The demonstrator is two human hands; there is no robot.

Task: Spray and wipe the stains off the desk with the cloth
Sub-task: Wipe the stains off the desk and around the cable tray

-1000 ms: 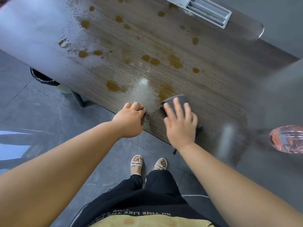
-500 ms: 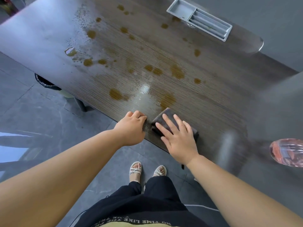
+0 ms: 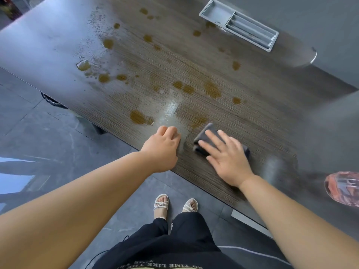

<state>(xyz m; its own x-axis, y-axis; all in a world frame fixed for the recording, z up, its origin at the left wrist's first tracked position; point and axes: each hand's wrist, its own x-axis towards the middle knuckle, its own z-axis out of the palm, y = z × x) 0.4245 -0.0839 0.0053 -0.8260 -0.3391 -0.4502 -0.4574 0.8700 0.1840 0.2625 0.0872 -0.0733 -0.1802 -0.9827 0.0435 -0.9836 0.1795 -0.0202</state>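
A dark wood-grain desk carries several brown stains and a wet sprayed patch. A folded grey cloth lies near the desk's front edge. My right hand presses flat on it with straight, spread fingers. My left hand rests at the desk's front edge just left of the cloth, its fingers curled under with nothing seen in them. A pink transparent spray bottle shows at the right edge, blurred and partly cut off.
A grey plastic tray with slots sits at the back of the desk. A black-lined bin stands under the desk's left side. My sandalled feet stand on the grey tiled floor by the desk's front edge.
My right hand slid the cloth toward the front edge and left, then back to the right. The left hand stayed at the desk's edge. The camera tilted, showing more of the far desk.
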